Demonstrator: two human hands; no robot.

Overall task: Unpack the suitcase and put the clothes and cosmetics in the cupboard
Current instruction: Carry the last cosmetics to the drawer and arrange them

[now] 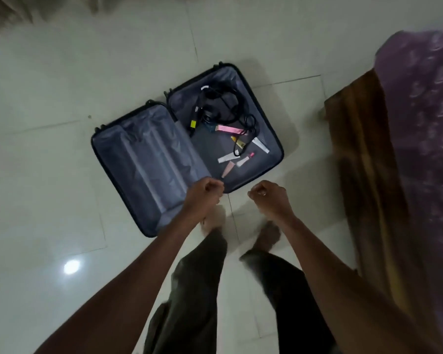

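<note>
A dark hard-shell suitcase with grey fabric lining (149, 159) is lying fully open on the pale tiled floor (49, 85). Its left half is showing only the zipped lining. Its right half is holding a tangle of black cables and a black device (220, 103), a pink rectangular tube (229, 129), a yellow tube (239, 142), and several small white and pink cosmetic tubes (237, 158) lying loose near the bottom corner. No clothes are showing inside. The left hand (206, 191) is hovering over the suitcase's near edge, fingers curled into a fist, gripping nothing. The right hand (267, 194) is hanging just beside the case over the floor, likewise fisted and holding nothing. A wooden bed frame with a purple patterned cover (420, 123) is standing to the right.
</note>
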